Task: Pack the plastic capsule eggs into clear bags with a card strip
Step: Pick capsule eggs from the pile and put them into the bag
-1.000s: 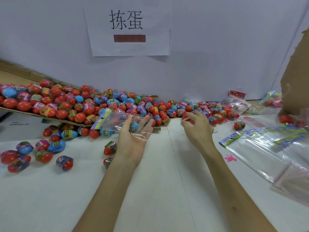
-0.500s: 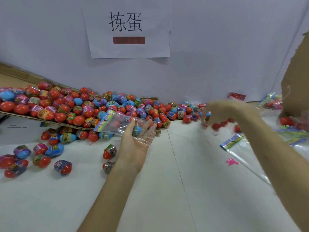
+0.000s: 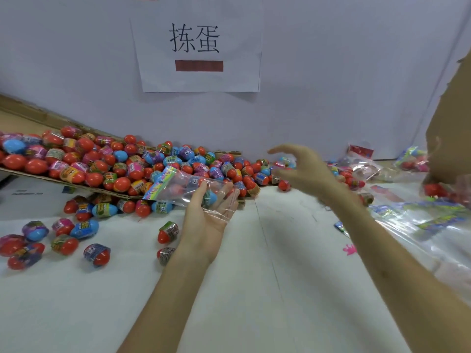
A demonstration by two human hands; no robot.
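Note:
A big pile of red, blue and pink capsule eggs lies on a sloping cardboard sheet against the back wall. My left hand is palm up in front of the pile. It holds a clear bag with a colourful card strip at its left end. A blue egg sits inside the bag over my fingers. My right hand hovers above the right end of the pile, fingers spread in a loose curve, with nothing seen in it.
Loose eggs are scattered on the white table at the left, two of them beside my left wrist. Empty clear bags with card strips lie at the right, filled bags behind them. A cardboard box stands far right.
My right hand swung out to the eggs on the right, then came back left over the pile's end. My left hand kept the bag in place.

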